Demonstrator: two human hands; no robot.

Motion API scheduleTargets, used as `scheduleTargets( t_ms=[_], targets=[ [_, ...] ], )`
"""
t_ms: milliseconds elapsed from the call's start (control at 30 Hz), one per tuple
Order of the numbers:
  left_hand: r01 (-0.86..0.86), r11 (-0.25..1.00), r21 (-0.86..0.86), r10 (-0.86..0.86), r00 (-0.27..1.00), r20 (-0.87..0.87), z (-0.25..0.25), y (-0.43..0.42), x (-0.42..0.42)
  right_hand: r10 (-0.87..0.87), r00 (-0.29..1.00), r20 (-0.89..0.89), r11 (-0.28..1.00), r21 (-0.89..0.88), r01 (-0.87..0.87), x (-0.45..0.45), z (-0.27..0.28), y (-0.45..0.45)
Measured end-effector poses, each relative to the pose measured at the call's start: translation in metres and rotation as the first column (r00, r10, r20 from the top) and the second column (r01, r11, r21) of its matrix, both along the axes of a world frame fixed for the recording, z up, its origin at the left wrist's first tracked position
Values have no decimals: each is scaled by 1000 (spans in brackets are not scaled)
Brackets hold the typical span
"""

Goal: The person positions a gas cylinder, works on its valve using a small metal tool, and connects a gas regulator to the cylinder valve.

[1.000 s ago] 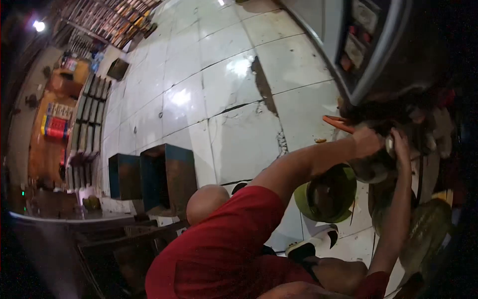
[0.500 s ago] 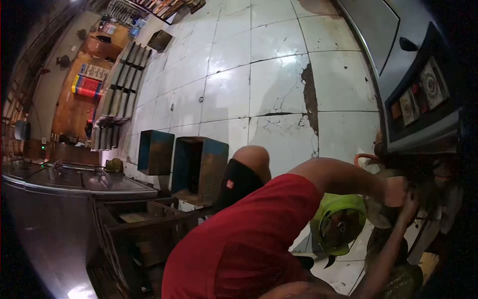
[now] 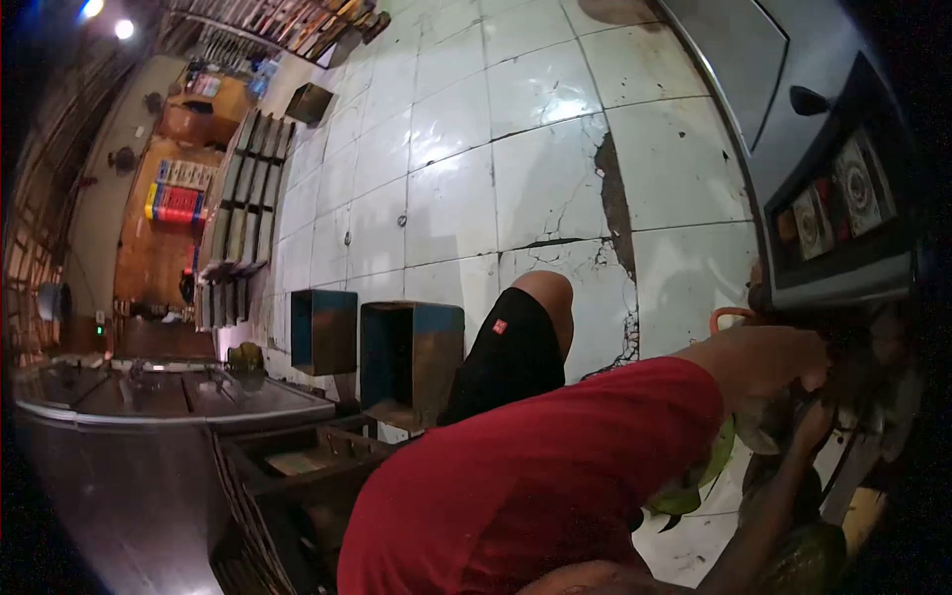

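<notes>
My left hand (image 3: 801, 359), at the end of the red-sleeved arm, is at the right side beside a dark, cluttered area. Its fingers are curled; anything within them is hidden. Just below it, my right hand (image 3: 815, 424) reaches up into the same shadow, with its fingers too dark to read. An orange loop (image 3: 732, 313) lies by my left wrist. Under the red sleeve, a lime-green round object (image 3: 702, 481) shows only in part. Pale and dark items near both hands are blurred.
A grey cabinet (image 3: 729, 59) stands at upper right. Two blue-brown metal boxes (image 3: 436, 347) are left of my knee. A dark metal frame (image 3: 297, 456) and shiny counter (image 3: 129, 476) lie at lower left. The tiled floor (image 3: 446, 188) is cracked.
The view has swung right since the earliest frame. My left arm and sleeve now cover more of the green object. My left hand has shifted slightly up, away from my right hand.
</notes>
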State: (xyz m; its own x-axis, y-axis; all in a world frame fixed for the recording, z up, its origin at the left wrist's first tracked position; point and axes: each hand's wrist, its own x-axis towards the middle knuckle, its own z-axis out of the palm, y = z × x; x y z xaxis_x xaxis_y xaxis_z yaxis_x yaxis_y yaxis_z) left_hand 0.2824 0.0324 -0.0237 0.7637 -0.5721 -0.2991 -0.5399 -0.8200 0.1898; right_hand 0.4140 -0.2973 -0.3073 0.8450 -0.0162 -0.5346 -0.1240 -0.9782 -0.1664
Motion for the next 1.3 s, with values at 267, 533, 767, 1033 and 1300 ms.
scheduleTargets(
  t_ms=[267, 533, 767, 1033, 1300],
  targets=[
    [-1, 988, 157, 57, 933, -356, 44, -13, 1, -127, 913, 388, 890, 451, -68, -20, 57, 66],
    [8, 926, 377, 237, 766, -597, 36, -31, 59, -1, 999, 55, 1000, 3, 1, -88, 171, 131],
    [-134, 989, 59, 120, 972, 203, -162, -74, 51, -210, 800, 561, 941, 337, 11, -82, 106, 106],
    [-41, 947, 319, -155, 811, 565, -162, -62, 37, -125, 922, 366, 987, 137, 79, -78, 126, 108],
    [178, 983, -40, -115, 774, 623, -133, -25, 25, -42, 847, 530, 971, 221, -90, -57, 72, 74]
  ],
)
